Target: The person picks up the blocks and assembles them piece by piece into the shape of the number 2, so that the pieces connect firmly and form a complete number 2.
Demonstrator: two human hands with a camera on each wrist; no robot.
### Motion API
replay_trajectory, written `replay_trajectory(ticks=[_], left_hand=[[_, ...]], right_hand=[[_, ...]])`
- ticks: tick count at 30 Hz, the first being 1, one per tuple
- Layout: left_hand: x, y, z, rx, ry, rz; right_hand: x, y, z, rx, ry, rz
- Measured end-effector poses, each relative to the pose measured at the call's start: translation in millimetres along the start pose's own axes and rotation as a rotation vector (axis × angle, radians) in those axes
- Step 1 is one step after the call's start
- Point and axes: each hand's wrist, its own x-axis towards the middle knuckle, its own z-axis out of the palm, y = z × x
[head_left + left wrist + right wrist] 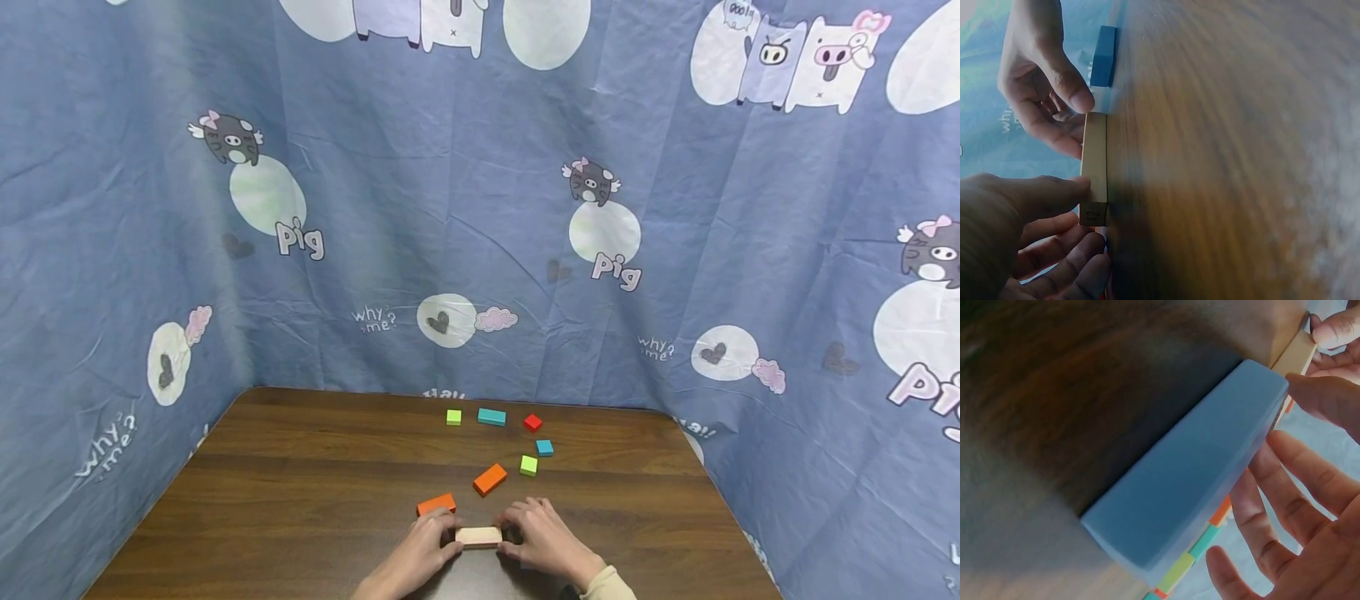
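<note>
A plain wooden block (478,537) lies lengthwise between both hands near the front of the table. My left hand (422,550) pinches its left end, thumb on the near side. At the right end, my right hand (542,537) grips it with thumb and fingers. The left wrist view shows the wooden block (1093,165) flat along the tabletop, with a small dark mark on its end face. Close beside the right hand lies a blue block (1185,469), mostly hidden under that hand in the head view. An orange block (437,504) sits just beyond the left fingers.
Farther back lie another orange block (490,479), a green block (528,466), a small blue block (544,448) and a red block (532,422). Near the far edge are a teal block (492,417) and another green block (453,417). A patterned blue curtain (450,250) surrounds the table.
</note>
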Motion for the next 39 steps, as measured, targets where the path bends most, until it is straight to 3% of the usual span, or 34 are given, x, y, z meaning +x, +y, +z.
replay_trajectory(ticks=[6, 16, 25, 39], left_hand=[[1.1, 0.3, -1.8, -0.007, -0.021, -0.019], [2.1, -2.5, -0.5, 0.031, -0.018, 0.019], [3.6, -3.3, 0.0, 0.037, -0.022, 0.028], [2.9, -4.6, -0.1, 0.025, -0.024, 0.053]], right_hand=[[-2.4, 2, -2, 0.01, -0.007, 0.005], [-11.0, 10, -8, 0.017, 0.066, -0.07], [-22.5, 22, -18, 0.135, -0.004, -0.005], [-39.0, 34, -21, 0.194, 0.01, -0.018]])
